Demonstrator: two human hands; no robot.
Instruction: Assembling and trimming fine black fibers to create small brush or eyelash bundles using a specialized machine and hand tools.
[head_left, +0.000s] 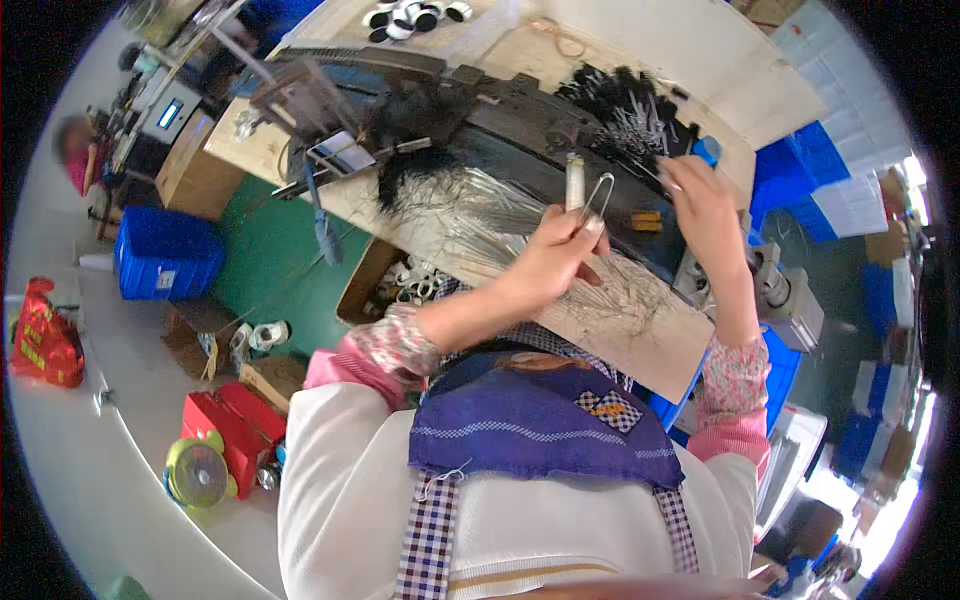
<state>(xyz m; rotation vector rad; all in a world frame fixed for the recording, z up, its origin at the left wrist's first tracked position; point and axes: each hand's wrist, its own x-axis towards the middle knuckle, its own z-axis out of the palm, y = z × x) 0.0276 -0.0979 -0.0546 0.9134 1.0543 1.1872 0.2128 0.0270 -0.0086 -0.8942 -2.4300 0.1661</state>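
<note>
Left hand: grip pinching bent metal wire. Right hand beside black-and-silver pile; can't tell its grip.

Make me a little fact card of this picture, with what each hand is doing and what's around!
Left hand: holds a bent metal wire
Right hand: beside the pile of black bristly pieces; grip unclear
Beside the left hand: thin silvery wires
Between the hands: a small yellow block
Far left: blue crate, red bag, greenish fan
</note>
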